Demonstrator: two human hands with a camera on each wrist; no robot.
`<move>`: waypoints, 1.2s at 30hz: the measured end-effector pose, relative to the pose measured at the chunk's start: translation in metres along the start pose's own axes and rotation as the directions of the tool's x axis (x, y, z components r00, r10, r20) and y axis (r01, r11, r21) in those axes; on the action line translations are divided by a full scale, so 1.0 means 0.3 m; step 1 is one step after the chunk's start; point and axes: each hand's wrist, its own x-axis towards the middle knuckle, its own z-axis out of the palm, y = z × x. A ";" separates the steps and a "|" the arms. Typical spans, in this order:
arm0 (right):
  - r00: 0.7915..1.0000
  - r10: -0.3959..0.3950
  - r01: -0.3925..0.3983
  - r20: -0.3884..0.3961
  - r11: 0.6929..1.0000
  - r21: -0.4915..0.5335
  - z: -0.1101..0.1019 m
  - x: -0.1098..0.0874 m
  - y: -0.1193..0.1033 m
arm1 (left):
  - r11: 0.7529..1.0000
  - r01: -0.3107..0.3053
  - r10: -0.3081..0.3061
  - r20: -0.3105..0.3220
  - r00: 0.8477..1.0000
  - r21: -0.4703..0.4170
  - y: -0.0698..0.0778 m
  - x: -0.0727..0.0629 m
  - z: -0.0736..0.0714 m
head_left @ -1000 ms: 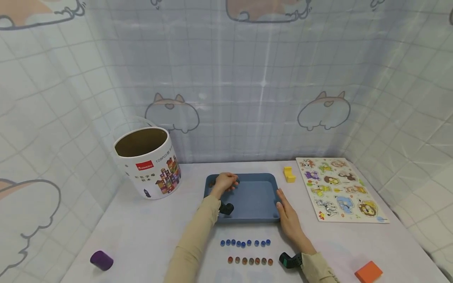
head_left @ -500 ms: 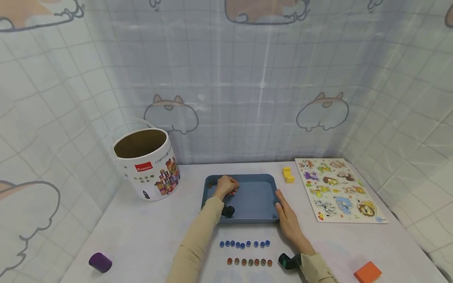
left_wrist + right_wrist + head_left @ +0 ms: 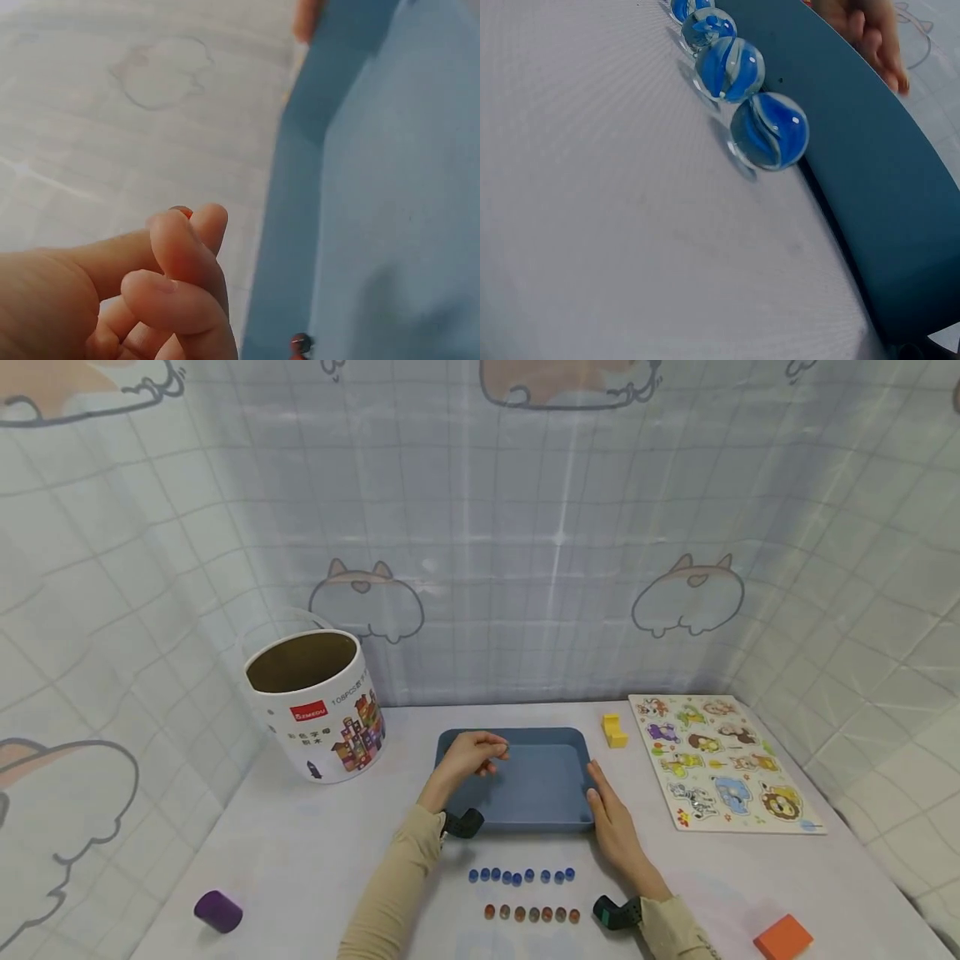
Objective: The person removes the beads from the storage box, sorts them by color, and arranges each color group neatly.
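My left hand (image 3: 467, 755) is over the left half of a blue-grey tray (image 3: 536, 785), pinching a marble (image 3: 181, 211) between thumb and fingertips. Only a reddish sliver of that marble shows in the left wrist view; the fingers cover the rest. Down in the tray, beside its wall, lies a dark red marble (image 3: 301, 343). With fingers straight, my right hand (image 3: 617, 827) rests along the tray's right side. In front of the tray, a row of blue marbles (image 3: 517, 878) lies on the table, and nearer still is a row of reddish-brown marbles (image 3: 534, 914).
A white printed bucket (image 3: 322, 718) stands at the back left. Beyond the tray's right side are a yellow block (image 3: 614, 732) and an animal puzzle board (image 3: 723, 768). A purple cylinder (image 3: 218, 912) lies front left, an orange block (image 3: 783, 937) front right.
The left hand has lifted from low in the tray, its wrist shifting left and its fingers now pinching a marble above the tray. The right hand stays at the tray's side.
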 end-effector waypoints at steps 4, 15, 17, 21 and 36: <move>1.000 -0.010 0.010 -0.016 1.000 -0.008 -0.003 0.003 0.003 | 0.999 -0.029 0.029 0.030 0.999 -0.014 -0.008 -0.072 -0.028; 0.999 -0.031 0.031 -0.029 0.999 -0.012 -0.001 0.005 0.013 | 0.998 -0.054 0.056 0.230 0.971 -0.016 -0.111 -0.332 -0.075; 0.999 -0.033 0.032 -0.031 0.999 -0.011 -0.001 0.005 0.012 | 0.999 -0.040 0.040 0.257 0.966 -0.005 -0.146 -0.376 -0.069; 0.999 -0.025 0.024 -0.022 1.000 -0.008 -0.003 0.003 0.012 | 0.999 0.009 -0.018 0.290 0.957 0.033 -0.202 -0.453 -0.042; 1.000 0.007 -0.007 0.001 1.000 -0.002 -0.004 -0.003 -0.006 | 0.986 0.012 -0.058 0.272 0.961 0.169 -0.203 -0.523 0.026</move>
